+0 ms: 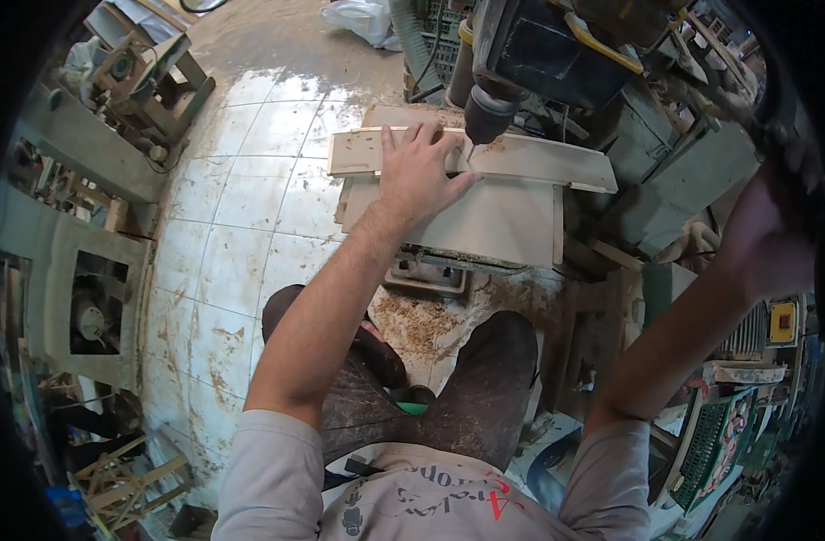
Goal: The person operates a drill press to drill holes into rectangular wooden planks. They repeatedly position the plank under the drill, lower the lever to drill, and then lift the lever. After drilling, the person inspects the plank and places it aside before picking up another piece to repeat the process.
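The left grip [419, 171] lies spread over the narrow board [548, 162], seemingly to steady it against the wider panel tabletop [502, 215] underneath. The board runs beneath that grip and out to both sides; the drill chuck [492, 114] hangs just to its right. The right grip [780, 221], raised well rightward, is too blurred to tell its state.

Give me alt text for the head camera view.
A person's left hand rests palm-down on a narrow wooden board under a drill chuck. The right forearm extends toward the picture's dim right edge; wood shavings litter the tiled floor.
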Motion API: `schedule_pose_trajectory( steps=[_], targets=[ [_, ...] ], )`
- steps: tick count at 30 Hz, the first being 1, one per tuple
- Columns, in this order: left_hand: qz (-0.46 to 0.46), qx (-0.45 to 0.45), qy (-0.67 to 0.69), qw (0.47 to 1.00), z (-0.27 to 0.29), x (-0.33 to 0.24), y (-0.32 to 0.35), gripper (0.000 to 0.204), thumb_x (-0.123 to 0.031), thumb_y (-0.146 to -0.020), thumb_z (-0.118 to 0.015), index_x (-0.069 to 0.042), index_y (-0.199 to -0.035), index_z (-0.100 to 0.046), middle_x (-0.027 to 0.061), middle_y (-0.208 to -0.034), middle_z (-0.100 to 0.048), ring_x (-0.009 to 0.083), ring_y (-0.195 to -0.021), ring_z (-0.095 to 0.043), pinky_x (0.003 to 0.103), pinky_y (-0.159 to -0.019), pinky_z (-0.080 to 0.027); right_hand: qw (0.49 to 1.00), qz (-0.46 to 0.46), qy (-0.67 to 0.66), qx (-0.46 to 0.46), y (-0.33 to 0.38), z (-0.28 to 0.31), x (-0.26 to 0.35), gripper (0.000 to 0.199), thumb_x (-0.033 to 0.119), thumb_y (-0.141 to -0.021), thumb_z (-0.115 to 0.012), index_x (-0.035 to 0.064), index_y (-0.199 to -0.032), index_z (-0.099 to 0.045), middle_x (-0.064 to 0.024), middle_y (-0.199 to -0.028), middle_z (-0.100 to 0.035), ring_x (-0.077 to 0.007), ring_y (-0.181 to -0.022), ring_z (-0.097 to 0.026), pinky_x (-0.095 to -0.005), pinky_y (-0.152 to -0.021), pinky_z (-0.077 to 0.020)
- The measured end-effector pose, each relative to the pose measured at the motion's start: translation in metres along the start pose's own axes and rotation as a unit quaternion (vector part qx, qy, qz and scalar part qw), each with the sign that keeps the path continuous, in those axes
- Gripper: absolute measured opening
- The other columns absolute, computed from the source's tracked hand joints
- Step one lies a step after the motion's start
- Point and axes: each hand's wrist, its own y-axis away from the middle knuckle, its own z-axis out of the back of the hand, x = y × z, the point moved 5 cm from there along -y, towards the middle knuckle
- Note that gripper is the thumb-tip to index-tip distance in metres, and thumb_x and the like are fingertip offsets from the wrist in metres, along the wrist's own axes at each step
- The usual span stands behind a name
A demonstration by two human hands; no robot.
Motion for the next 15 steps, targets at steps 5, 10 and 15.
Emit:
schedule_pose_trajectory(
  steps=[5,10,15],
  targets=[
    [-0.002,0.008,-0.009,1.0,0.0,0.0,-0.001,0.053,-0.053,-0.079,-0.068,-0.015,-0.116,-0.062,0.0083,-0.124,-0.053,0.0253,-0.124,-0.046,0.063,-0.11,-0.019,1.0,-0.018,-0.009,-0.021,0.061,0.041,0.005,0.029,0.021,-0.088,-0.035,0.0037,-0.084,-0.058,-0.0164,-0.086,-0.058,-0.0403,-0.101,-0.058,-0.0617,-0.107,-0.0326],
    [0.003,0.013,-0.001,1.0,0.002,-0.001,-0.001,0.055,-0.053,-0.079,-0.067,-0.014,-0.116,-0.061,0.0079,-0.125,-0.053,0.0253,-0.125,-0.046,0.063,-0.111,-0.018,0.997,0.008,-0.064,-0.049,0.113,0.033,-0.013,0.026,0.025,-0.087,-0.039,0.0054,-0.075,-0.051,-0.0171,-0.087,-0.059,-0.0416,-0.106,-0.055,-0.0627,-0.111,-0.0238],
    [0.007,0.024,-0.005,1.0,0.004,-0.002,-0.001,0.056,-0.054,-0.08,-0.067,-0.013,-0.117,-0.061,0.0082,-0.128,-0.052,0.0252,-0.126,-0.045,0.063,-0.111,-0.018,0.989,0.015,0.037,-0.14,0.144,0.029,-0.022,0.029,0.028,-0.087,-0.043,0.0067,-0.067,-0.041,-0.017,-0.081,-0.058,-0.0418,-0.111,-0.053,-0.0629,-0.111,-0.0222]
  ],
)
